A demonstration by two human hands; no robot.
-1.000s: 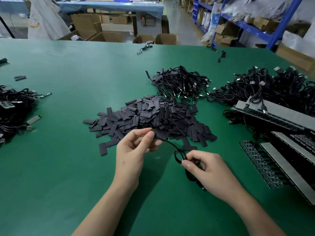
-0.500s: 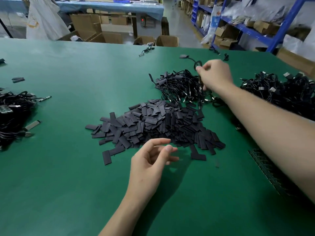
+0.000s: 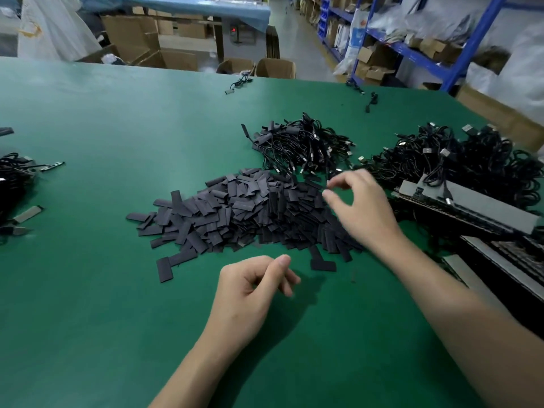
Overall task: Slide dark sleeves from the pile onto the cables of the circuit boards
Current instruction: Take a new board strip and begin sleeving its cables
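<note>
Matte charcoal sleeves (image 3: pixel 235 213), flat and rectangular, lie heaped mid-table on the green mat (image 3: pixel 88 290), with strays at the near edge. The left hand (image 3: pixel 253 293) hovers just before them, loosely curled and empty. The blurred right hand (image 3: pixel 362 210) hangs over the heap's right side, curved fingers gripping nothing.

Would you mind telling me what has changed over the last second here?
The right hand carried the sleeved cable to the far cable heap, let it go and drew back over the sleeve pile. The left hand released it and waits empty. Pile and circuit boards stayed put.
</note>
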